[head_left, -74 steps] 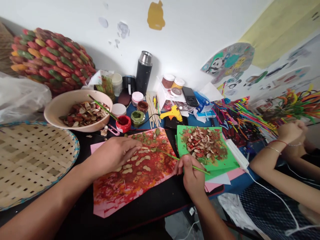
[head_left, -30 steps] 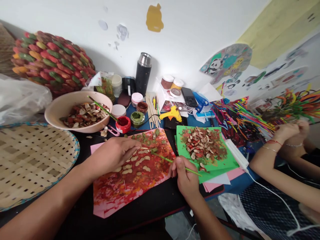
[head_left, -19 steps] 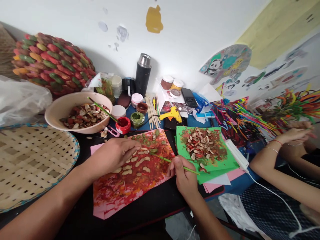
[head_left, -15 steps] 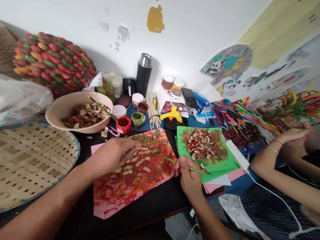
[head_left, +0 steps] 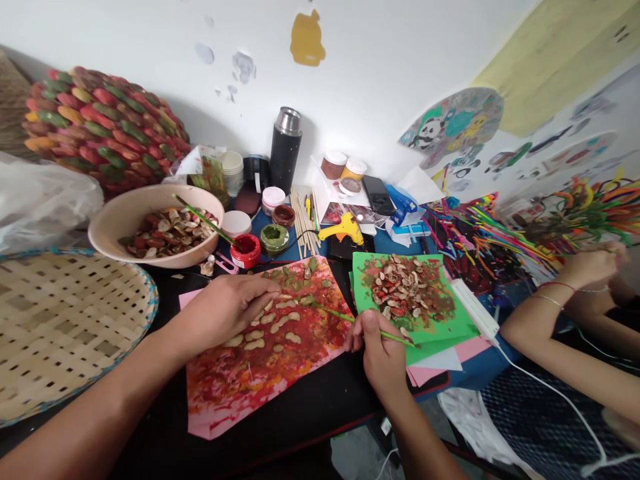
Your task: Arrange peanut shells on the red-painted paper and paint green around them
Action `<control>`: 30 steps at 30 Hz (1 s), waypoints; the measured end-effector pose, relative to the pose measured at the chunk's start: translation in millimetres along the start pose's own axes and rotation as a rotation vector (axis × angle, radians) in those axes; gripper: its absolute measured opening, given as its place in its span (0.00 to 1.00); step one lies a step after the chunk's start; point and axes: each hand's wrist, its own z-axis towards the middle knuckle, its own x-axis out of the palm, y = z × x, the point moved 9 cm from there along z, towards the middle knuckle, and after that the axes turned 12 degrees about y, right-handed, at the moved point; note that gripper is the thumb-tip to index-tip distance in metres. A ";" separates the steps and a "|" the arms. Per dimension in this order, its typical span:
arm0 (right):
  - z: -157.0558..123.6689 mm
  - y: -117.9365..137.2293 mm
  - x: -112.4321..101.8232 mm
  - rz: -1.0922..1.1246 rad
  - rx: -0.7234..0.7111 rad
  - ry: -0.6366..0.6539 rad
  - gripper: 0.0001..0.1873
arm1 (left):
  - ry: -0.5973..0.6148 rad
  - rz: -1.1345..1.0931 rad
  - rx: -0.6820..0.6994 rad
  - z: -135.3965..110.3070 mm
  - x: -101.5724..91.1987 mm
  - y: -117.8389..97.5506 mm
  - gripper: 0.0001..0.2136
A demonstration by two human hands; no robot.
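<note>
My right hand (head_left: 380, 347) is closed round a thin green-handled paintbrush (head_left: 337, 315). Its tip meets a green-smeared peanut shell (head_left: 307, 301) on the paint-stained pink paper (head_left: 220, 400). Over the paper's left side, my left hand (head_left: 227, 310) has its fingers pressed together near the brush tip; what they pinch is hidden. Unpainted peanut shells (head_left: 285, 321) lie beside and below those fingertips. Several green-painted shells (head_left: 295, 273) rest along the paper's upper edge. Behind it stand an open jar of green paint (head_left: 274, 238) and a red paint jar (head_left: 245, 250) with another green brush (head_left: 205, 220) in it.
A bowl (head_left: 105, 233) of shells and a woven tray (head_left: 60, 333) are at left. Shells lie on green paper (head_left: 425, 343) at right. Behind are a yellow glue gun (head_left: 343, 230), wooden sticks (head_left: 303, 220) and a black flask (head_left: 286, 153). Another person's arm (head_left: 555, 340) rests at far right.
The view has shifted very slightly. Both hands stay nearly in place, with the brush tip still at the green-smeared shell.
</note>
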 end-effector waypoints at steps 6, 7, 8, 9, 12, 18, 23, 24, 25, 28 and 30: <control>6.9 2.2 3.7 -0.008 -0.012 0.021 0.32 | 0.034 -0.019 -0.013 -0.3 6.8 0.0 0.18; 8.1 2.0 4.2 -0.004 -0.010 0.025 0.31 | 0.033 -0.021 -0.008 -0.4 6.6 -1.0 0.18; 9.1 1.4 4.5 -0.001 -0.004 0.027 0.31 | 0.032 -0.022 -0.004 -0.5 5.9 -1.9 0.18; 10.1 0.5 4.6 0.002 0.004 0.027 0.31 | 0.033 -0.026 0.000 -0.7 4.9 -2.5 0.18; 12.2 -2.8 4.5 0.014 0.023 0.023 0.31 | 0.037 -0.056 0.000 -1.7 -0.8 -1.7 0.17; 12.1 -4.1 4.7 0.032 0.021 0.021 0.31 | -0.052 -0.058 -0.010 -1.5 -9.8 0.4 0.15; 7.0 4.3 3.0 0.051 -0.026 0.011 0.31 | -0.028 0.006 0.009 3.2 1.8 -1.2 0.17; 6.0 5.2 4.1 0.050 -0.032 0.021 0.31 | -0.019 0.007 0.008 3.2 3.3 -0.5 0.17; 5.2 5.2 5.5 0.044 -0.033 0.032 0.31 | -0.012 0.009 0.006 2.9 4.4 0.3 0.17; 3.2 1.6 9.0 0.024 -0.022 0.050 0.31 | -0.022 0.017 -0.010 1.1 3.6 1.7 0.17; 2.1 -2.1 9.9 0.025 -0.007 0.046 0.31 | -0.061 0.017 -0.018 0.4 0.9 0.7 0.17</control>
